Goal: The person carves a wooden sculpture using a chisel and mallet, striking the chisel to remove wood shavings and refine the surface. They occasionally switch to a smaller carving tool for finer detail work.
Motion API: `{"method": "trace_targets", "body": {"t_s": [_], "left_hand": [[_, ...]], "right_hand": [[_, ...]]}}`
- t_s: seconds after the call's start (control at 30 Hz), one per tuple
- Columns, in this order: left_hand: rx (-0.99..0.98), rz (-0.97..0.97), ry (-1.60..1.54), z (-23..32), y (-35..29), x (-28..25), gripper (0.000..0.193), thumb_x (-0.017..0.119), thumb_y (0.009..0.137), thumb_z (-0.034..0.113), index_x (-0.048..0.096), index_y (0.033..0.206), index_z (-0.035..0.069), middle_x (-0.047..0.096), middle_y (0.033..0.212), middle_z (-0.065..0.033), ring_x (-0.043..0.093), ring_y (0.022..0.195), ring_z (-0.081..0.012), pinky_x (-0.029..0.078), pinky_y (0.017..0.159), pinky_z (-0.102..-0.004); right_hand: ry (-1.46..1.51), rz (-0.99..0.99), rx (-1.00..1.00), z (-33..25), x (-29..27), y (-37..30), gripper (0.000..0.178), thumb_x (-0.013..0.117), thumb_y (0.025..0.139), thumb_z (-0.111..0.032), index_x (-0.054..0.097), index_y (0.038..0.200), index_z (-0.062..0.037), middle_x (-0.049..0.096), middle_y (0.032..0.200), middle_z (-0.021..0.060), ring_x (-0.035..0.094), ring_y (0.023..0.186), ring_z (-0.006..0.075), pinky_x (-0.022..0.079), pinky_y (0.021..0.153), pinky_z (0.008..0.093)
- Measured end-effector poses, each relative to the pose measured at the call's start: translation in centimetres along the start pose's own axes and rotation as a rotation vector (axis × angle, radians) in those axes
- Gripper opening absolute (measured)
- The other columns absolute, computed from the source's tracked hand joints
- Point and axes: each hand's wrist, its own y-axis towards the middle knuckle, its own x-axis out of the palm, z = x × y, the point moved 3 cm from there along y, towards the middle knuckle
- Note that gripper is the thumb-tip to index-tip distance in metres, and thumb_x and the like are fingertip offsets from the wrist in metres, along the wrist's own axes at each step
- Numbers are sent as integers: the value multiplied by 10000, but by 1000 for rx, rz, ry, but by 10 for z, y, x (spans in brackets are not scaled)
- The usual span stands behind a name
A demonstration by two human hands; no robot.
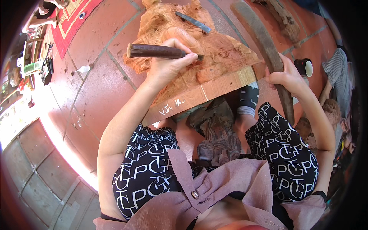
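A large orange-brown wood carving (226, 53) with a flat, smooth front edge lies before my knees. Closed around a chisel (155, 51) with a dark round handle, my left hand (166, 71) rests over the carving's surface. The chisel's tip points right and touches or nearly touches the wood; its blade hardly shows. My right hand (287, 76) grips a long, curved wooden club (260, 32) just right of the carving, the club's thick end pointing away from me. Another flat metal blade (193, 22) lies loose on top of the carving, beyond my left hand.
A dark cup (303, 67) with a pale inside is right of my right hand. A rough wood piece (280, 21) lies far right. Another person's striped sleeve (337, 73) shows at the right. On the tiled floor at left are a small white bottle (82, 69) and a red mat (71, 32).
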Motion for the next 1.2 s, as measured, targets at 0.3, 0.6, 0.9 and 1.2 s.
{"method": "trace_targets", "body": {"t_s": [0.3,0.6,0.9,1.2], "left_hand": [[252,-89,207,7,2,2,181,771,814,90,594,841,56,660,802,-14,594,709,-48,471,616,-210],[221,-72,194,5,1,-6,169,765,810,59,598,833,54,659,798,-3,609,763,-57,487,665,-213],[213,-66,151,-4,5,-2,171,761,807,50,593,835,49,660,791,-12,619,772,-64,496,676,-219],[218,-63,123,-4,7,4,187,770,802,68,585,831,59,650,801,2,594,759,-63,483,678,-230]], "right_hand": [[-698,68,-910,-110,23,-21,702,613,710,-13,442,1390,-39,613,1107,104,582,1000,186,441,913,310],[-1040,-49,-1147,-217,78,-5,586,539,760,27,462,1338,-32,641,1002,177,636,891,278,498,768,385],[-1199,77,-976,-225,94,-21,542,561,761,14,507,1297,-49,636,877,195,637,843,321,485,756,399],[-1423,234,-1184,-208,83,-8,451,585,778,2,549,1226,-42,636,936,147,624,897,334,482,789,406]]}}
